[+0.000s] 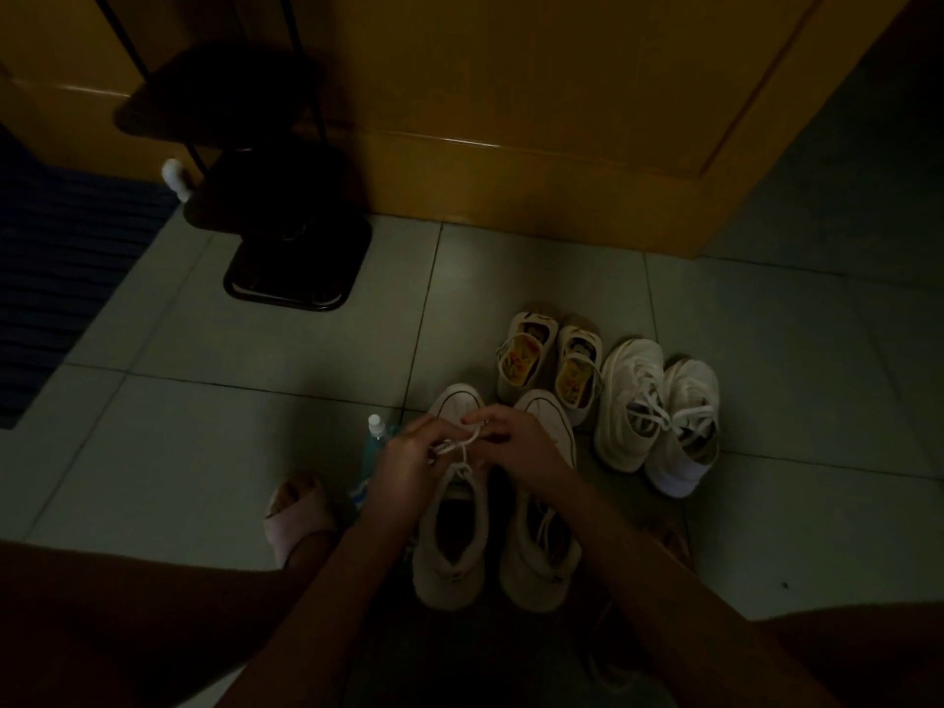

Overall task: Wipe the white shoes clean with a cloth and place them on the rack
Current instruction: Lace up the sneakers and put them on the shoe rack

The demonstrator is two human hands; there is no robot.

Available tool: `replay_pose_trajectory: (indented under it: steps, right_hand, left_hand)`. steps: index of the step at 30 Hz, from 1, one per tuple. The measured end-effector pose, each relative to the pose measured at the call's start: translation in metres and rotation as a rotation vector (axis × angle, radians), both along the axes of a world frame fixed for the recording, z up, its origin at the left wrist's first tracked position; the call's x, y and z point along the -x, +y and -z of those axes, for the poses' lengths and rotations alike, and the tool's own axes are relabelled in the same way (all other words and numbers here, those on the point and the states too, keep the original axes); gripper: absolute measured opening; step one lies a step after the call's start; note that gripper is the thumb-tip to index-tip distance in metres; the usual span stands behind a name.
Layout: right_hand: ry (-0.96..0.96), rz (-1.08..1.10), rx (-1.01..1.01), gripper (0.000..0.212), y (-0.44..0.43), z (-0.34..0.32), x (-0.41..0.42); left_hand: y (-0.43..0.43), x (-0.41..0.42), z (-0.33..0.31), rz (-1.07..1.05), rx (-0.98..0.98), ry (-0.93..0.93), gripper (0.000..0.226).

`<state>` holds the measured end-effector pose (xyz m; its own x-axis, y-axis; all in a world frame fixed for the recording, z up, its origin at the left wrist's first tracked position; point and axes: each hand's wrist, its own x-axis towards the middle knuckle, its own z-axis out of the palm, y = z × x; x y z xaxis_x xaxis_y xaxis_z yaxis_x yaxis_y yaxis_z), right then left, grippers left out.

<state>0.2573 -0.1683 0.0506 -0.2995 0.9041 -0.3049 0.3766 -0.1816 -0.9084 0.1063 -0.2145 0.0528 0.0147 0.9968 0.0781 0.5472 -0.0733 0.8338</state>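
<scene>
Though dimly lit, readable as a floor (766, 401) of pale square tiles with dark grout lines. Along the far edge, a wooden door (511, 120) in yellow-brown, moulding catching a little light. Far left, a dark blue ribbed mat (61, 258). Against the wood, a black metal rack (301, 268) — tiers too dark to tell any contents. Small white object (176, 178) beside its leg, not identifiable.

On the tiles, three pairs of pale shoes close together. Nearest: white high-tops (452, 544), side by side, toes pointing away, openings dark. Behind them, small slip-ons (549, 360) with yellow printed insoles. To the right, laced sneakers (659, 411), touching each other.

Both hands over the left high-top — left hand (408, 462) and right hand (516, 442) each pinching the lace (462, 452), fingers curled, a loop between them. Just left of the hands, a clear bottle (375, 442), white cap, bluish inside, partly hidden by the left hand. Further left, a foot (299, 513) in a pink slipper.
</scene>
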Motion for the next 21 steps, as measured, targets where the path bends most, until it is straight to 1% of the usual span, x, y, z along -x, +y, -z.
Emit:
replay_pose_trajectory:
  steps: [2,4,7,9,11,14,18,21]
  right_hand:
    - [-0.040,-0.002,-0.044,0.025,0.000,0.000,0.000]
    - [-0.083,0.015,-0.045,0.026,0.000,0.000,0.000]
    - [-0.211,0.001,-0.051,0.024,0.001,0.000,-0.006]
    - [-0.290,-0.033,-0.058,0.020,0.001,-0.001,-0.010]
    - [-0.386,-0.103,-0.055,0.017,0.002,-0.004,-0.014]
    - [-0.493,-0.183,-0.055,0.016,0.002,-0.009,-0.018]
    - [-0.537,-0.235,-0.041,0.017,0.002,-0.014,-0.022]
    - [-0.578,-0.246,-0.020,0.014,0.002,-0.016,-0.025]
  left_hand:
    - [0.000,0.002,0.001,-0.058,0.053,-0.047,0.017]
    - [-0.001,0.005,0.002,-0.159,0.123,-0.117,0.021]
    - [0.002,0.013,0.003,-0.344,0.217,-0.245,0.019]
    - [0.004,0.020,0.005,-0.430,0.259,-0.331,0.020]
    - [0.004,0.026,0.009,-0.479,0.312,-0.424,0.017]
    - [0.001,0.031,0.014,-0.523,0.403,-0.561,0.007]
    - [-0.001,0.036,0.023,-0.578,0.519,-0.709,0.003]
    - [-0.003,0.042,0.024,-0.594,0.586,-0.781,0.005]
